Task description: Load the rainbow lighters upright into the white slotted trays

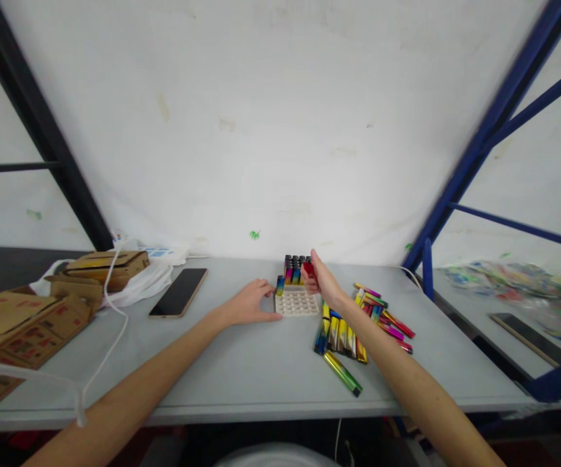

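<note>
A pale tray (297, 305) with rows of round holes lies on the grey table. In its far rows stand shiny coloured tubes with black ends (296, 269), and one blue-and-yellow tube (279, 286) stands at its left side. My left hand (248, 302) is at the tray's left edge, thumb and fingers apart, thumb at the near corner. Above the tray's right side, my right hand (323, 282) is closed on a red shiny tube (309, 270), partly hidden by the fingers. Loose tubes (342, 334) lie in a pile right of the tray, partly under my right forearm.
A single green tube (342, 374) lies nearer the table's front edge. At left are a phone (179, 293), cardboard boxes (27, 331) and a white cable (115, 350). A blue metal frame (475, 152) rises at right, with another phone (528, 338) and plastic bags beyond it.
</note>
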Action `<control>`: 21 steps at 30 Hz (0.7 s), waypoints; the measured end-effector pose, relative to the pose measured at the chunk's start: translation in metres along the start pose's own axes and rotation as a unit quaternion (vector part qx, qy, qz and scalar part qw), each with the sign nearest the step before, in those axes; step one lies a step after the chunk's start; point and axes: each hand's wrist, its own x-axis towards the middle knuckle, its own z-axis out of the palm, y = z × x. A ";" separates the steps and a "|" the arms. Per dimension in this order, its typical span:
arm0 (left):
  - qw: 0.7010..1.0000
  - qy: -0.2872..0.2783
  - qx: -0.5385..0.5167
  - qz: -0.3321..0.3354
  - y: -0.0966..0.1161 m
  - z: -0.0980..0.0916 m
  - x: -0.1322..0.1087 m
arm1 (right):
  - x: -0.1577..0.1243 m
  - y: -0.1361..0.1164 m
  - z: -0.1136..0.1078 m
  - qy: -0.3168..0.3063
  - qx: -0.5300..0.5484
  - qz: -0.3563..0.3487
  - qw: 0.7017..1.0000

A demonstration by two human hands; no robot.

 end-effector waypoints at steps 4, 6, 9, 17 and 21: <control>1.000 -0.004 0.000 -0.004 0.002 -0.001 -0.001 | 0.012 0.009 0.002 0.095 -0.011 0.036 0.995; 1.000 -0.001 -0.001 -0.003 0.002 0.000 -0.001 | 0.012 0.017 0.002 0.115 -0.026 0.041 0.992; 1.000 0.000 -0.001 -0.003 0.002 0.000 0.000 | 0.008 0.029 0.000 0.116 -0.044 0.030 0.992; 1.000 -0.006 -0.001 -0.005 0.006 -0.003 0.000 | 0.003 0.036 0.003 0.107 -0.035 0.044 0.993; 1.000 0.001 0.001 -0.003 0.006 -0.003 0.000 | 0.002 0.035 0.006 0.096 -0.044 0.035 0.994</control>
